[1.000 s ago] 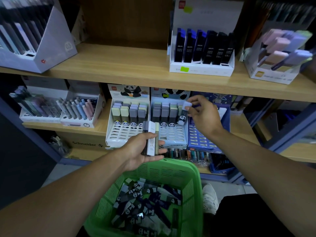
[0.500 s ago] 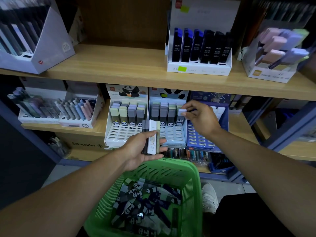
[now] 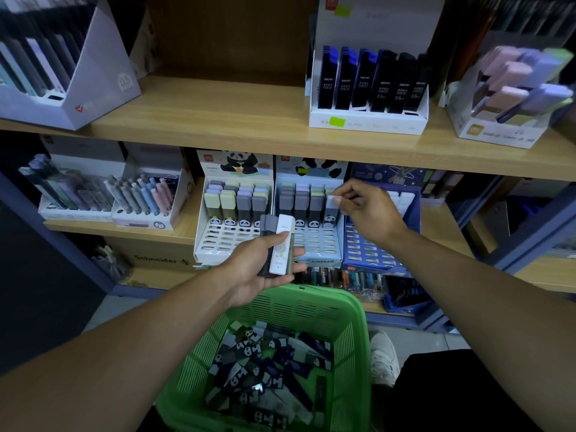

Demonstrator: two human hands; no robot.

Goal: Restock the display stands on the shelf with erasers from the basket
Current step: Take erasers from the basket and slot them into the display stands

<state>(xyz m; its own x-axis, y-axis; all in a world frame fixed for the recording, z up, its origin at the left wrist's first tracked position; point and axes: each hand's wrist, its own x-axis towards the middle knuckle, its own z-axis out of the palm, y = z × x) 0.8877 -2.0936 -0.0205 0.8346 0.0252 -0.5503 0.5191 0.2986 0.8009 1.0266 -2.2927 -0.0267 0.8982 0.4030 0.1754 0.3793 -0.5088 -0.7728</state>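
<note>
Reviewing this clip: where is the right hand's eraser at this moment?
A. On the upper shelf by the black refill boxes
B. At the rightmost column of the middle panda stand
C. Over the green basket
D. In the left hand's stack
B: the right hand pinches a grey eraser at the rightmost column of the middle panda stand, while the left hand holds its own stack.

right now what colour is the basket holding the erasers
Green, a slotted plastic basket; the head view, the only one, shows it clearly.
</note>
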